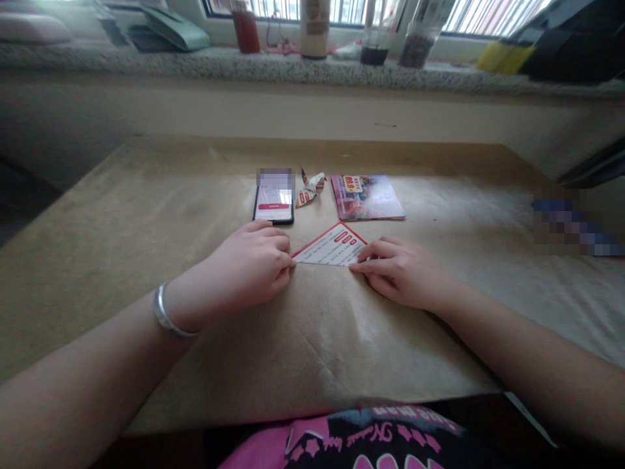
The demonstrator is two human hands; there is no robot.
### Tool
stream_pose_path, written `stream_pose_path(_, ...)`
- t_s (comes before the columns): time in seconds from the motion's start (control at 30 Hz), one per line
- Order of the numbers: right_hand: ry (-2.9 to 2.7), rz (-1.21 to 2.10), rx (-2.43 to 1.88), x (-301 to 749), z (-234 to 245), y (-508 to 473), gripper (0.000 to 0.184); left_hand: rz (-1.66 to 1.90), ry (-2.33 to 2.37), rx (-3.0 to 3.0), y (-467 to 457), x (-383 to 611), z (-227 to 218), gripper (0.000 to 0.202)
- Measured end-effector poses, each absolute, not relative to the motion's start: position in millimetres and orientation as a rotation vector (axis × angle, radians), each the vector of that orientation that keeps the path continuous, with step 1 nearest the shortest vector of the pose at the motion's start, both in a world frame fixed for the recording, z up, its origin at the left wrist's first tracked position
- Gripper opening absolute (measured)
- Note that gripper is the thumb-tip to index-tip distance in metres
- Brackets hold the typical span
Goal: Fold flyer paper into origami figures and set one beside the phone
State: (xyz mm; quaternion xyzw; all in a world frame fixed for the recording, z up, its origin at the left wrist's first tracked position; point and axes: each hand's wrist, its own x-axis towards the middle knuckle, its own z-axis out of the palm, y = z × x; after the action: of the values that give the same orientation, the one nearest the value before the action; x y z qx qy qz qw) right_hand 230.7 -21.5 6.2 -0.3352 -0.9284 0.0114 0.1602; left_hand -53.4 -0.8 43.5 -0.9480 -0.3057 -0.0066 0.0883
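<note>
A triangle of folded paper [332, 249], white with red edges and printed text, lies on the table in front of me. Its long side faces me and its point faces away. My left hand [258, 264], with a silver bangle on the wrist, has its fingers curled and pinches the triangle's left corner. At the right corner, my right hand [395, 268] grips the paper between thumb and fingers, covering that tip. Just beyond the triangle sits a small folded paper crane [311, 189].
A smartphone [274, 198] with a lit screen lies behind my left hand. To the right of the crane is a stack of colourful printed paper [368, 197]. Bottles and jars [315, 29] stand along the stone windowsill [219, 65] past the tan table [195, 176].
</note>
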Motion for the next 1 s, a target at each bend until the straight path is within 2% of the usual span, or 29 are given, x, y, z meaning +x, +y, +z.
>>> stream_pose_path(0.5,-2.612,0.066,-0.941,230,4,-20,0.026,0.272,-1.185,-2.853,-1,-60,53,0.030)
stream_pose_path(0.63,-2.589,0.107,-0.963,228,3,-19,0.022,0.143,-1.234,-2.757,0,-56,43,0.030)
stream_pose_path(0.73,-2.581,0.122,-0.975,227,3,-18,0.019,-0.173,-1.279,-2.668,1,-48,30,0.026)
stream_pose_path(0.8,-2.562,0.133,-1.002,226,3,-18,0.018,-0.301,-1.144,-2.794,1,-41,21,0.021)
stream_pose_path(1.0,-2.527,0.153,-1.073,227,1,-17,0.020,-0.408,-0.923,-2.868,6,-31,7,0.020)
